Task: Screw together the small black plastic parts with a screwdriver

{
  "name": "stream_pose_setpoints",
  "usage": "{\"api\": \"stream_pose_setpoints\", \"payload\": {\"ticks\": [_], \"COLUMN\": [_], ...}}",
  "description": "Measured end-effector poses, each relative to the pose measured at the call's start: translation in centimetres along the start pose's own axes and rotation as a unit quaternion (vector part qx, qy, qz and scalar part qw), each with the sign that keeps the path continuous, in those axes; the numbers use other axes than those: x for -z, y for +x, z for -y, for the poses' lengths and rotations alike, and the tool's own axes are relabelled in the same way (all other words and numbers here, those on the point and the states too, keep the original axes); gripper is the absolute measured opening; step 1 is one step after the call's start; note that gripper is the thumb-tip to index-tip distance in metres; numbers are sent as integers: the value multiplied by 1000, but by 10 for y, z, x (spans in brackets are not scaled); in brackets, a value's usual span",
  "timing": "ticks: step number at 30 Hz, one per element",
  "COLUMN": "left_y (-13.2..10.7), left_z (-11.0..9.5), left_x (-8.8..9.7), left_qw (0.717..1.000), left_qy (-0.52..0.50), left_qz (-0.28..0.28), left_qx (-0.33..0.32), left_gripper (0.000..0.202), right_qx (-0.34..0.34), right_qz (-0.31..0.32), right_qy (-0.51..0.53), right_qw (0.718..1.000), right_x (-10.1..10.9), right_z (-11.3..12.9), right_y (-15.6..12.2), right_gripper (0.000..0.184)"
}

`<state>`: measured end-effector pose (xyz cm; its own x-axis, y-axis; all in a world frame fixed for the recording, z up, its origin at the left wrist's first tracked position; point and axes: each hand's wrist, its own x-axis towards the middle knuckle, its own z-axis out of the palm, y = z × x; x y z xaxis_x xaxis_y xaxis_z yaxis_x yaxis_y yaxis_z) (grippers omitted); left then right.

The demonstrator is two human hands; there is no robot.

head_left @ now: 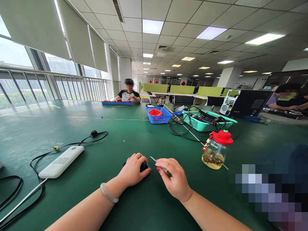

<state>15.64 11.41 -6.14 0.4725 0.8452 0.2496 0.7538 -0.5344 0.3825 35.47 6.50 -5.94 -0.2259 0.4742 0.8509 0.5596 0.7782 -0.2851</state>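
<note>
Holding tool [153,159], right hand [175,178], gap before bottle [213,156]

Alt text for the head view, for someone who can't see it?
A left hand holds a mostly hidden dark object on a green table, while the right hand holds a thin pointed tool beside it. Beyond are a red-lidded jar, a blue basket and a green basket of cables.

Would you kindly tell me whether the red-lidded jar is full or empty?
Neither: the red-lidded jar is partly filled; yellowish liquid shows in its lower part.
</note>
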Motion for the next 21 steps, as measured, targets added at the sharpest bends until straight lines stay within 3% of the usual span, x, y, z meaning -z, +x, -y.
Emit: {"api": "stream_pose_setpoints", "payload": {"ticks": [11, 16, 21], "left_y": [-2, -4, -6], "left_z": [-7, -7, -5], "left_x": [4, 2, -6], "left_qw": [999, 999, 999], "left_qy": [17, 18, 30], "left_qz": [40, 22, -1], "left_qx": [-33, -46, -29], "left_gripper": [37, 25, 25], "right_qx": [-26, -4, 3], "right_qz": [-8, 10, 16], "right_qy": [18, 20, 13], "right_qw": [999, 1000, 1000], "right_x": [1, 2, 2], "right_z": [-1, 2, 2], "right_y": [2, 3, 3], "right_gripper": [20, 21, 20]}}
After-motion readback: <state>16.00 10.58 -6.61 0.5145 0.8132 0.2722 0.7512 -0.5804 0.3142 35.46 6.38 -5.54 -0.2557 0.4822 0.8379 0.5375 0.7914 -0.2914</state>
